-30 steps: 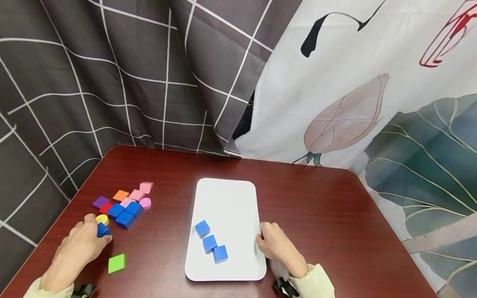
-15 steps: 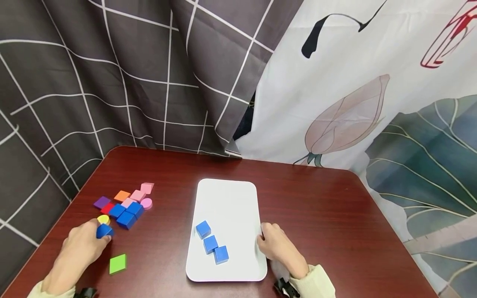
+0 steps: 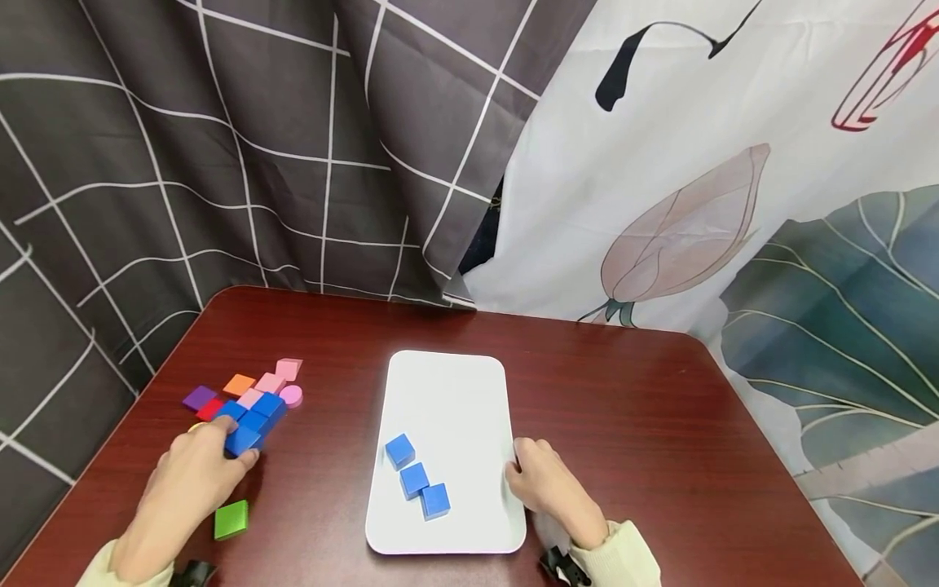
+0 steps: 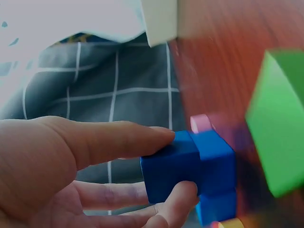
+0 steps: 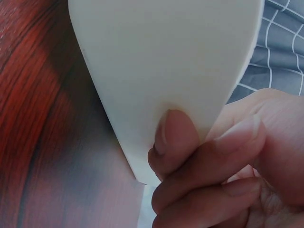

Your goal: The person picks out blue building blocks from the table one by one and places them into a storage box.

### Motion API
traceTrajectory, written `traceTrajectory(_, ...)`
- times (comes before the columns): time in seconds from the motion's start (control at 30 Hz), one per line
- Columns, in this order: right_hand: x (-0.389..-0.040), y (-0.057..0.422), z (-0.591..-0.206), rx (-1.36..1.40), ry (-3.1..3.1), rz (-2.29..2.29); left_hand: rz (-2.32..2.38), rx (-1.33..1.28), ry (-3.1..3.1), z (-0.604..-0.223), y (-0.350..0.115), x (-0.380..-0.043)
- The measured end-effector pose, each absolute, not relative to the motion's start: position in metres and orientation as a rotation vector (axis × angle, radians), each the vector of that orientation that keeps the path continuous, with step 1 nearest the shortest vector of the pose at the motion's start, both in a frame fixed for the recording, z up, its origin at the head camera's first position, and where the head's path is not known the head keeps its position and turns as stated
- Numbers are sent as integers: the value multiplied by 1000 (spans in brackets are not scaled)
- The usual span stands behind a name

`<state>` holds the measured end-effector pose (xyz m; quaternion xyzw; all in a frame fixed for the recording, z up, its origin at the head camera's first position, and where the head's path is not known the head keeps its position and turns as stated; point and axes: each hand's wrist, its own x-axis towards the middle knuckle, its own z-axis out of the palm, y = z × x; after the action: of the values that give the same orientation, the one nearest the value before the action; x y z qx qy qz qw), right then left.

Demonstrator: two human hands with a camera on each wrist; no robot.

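My left hand (image 3: 194,473) pinches a blue cube (image 4: 172,166) between thumb and fingers, over the near side of the block group. In the left wrist view that cube sits against other blue cubes (image 4: 218,164); whether it touches them is unclear. A green block (image 3: 231,519) lies near the left wrist. My right hand (image 3: 546,481) holds the right edge of a white tray (image 3: 447,391), with curled fingers against its outer wall (image 5: 166,57) in the right wrist view. Three blue cubes (image 3: 414,481) sit in the tray's near left part.
Beyond the left hand lie purple (image 3: 199,398), red (image 3: 210,409), orange (image 3: 239,385) and pink blocks (image 3: 271,384), plus a round pink piece (image 3: 292,396). A yellow piece is mostly hidden by the hand. Curtains (image 3: 279,204) hang behind the brown table (image 3: 623,408).
My left hand has moved right and slightly away from me with the blue cube, from beside the yellow piece to the other blue cubes. The right hand and tray have stayed put.
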<state>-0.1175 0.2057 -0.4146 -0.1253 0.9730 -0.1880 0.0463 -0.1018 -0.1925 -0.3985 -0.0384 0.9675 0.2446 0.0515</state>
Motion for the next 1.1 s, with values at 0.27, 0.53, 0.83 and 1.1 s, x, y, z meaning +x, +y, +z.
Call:
traceTrajectory(0.27, -117, 206, -414, -370, 2958, -567, 793, 25, 2958, -389, -161, -109)
traceTrajectory(0.53, -118, 206, -413, -346, 2944, -556, 786, 116, 2971, -384, -134, -114)
traceTrajectory(0.83, -118, 206, -413, -342, 2931, -569, 771, 180, 2990, -376, -101, -119)
traceTrajectory(1.1, -118, 205, -413, -350, 2930, -573, 856, 271, 3037, -378, -72, -122)
